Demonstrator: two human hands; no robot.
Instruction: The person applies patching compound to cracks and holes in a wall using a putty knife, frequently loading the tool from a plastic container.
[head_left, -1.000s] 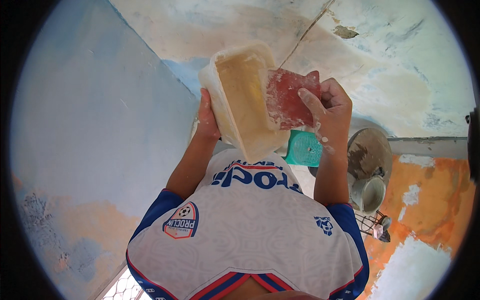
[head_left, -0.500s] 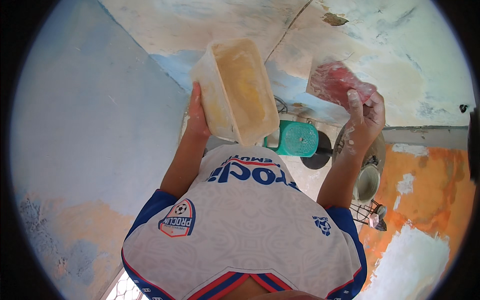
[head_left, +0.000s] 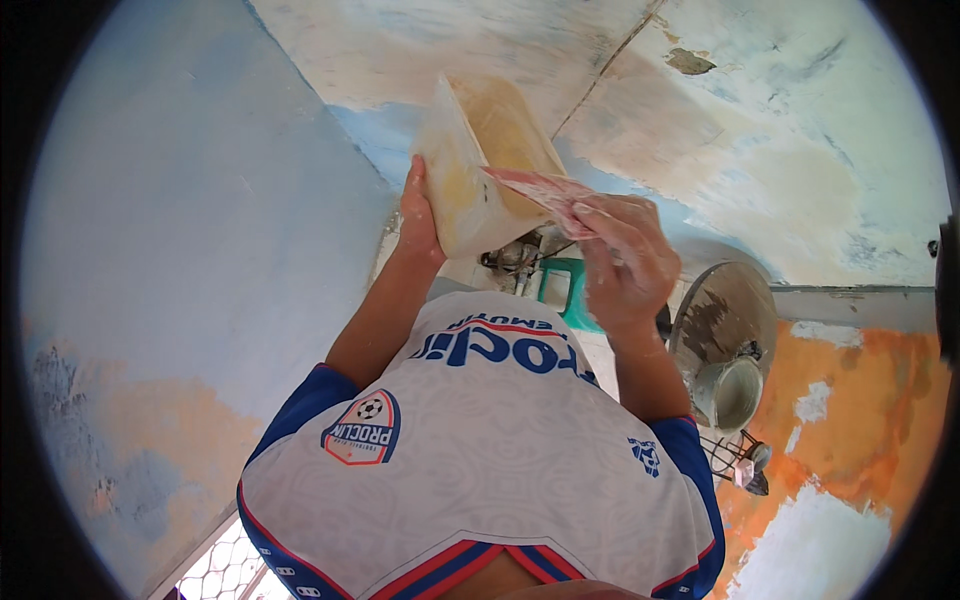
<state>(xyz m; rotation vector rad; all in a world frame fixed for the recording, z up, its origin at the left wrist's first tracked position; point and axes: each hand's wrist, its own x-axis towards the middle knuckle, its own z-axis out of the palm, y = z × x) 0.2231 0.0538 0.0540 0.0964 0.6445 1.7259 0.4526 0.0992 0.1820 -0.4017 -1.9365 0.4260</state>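
Observation:
A pale, rectangular plastic tub (head_left: 450,200) with a creamy, yellowish residue inside is tilted in front of me. My left hand (head_left: 418,210) grips it by the left side. My right hand (head_left: 630,260) is closed on a red scraper (head_left: 530,190) smeared with white paste, seen nearly edge-on. The scraper's blade lies across the tub's near right rim; whether it touches the rim I cannot tell.
A patched pale plaster surface (head_left: 780,150) fills the top, a bluish wall (head_left: 170,220) the left, an orange patched wall (head_left: 840,390) the lower right. Below are a green plastic stool (head_left: 560,290), a large stained round object (head_left: 705,315), a metal pot (head_left: 730,395) and a wire rack (head_left: 725,455).
My right hand, which had drawn the scraper out to the right, has swung back left to the tub, turning the blade edge-on. The tub has turned, showing more of its outer side.

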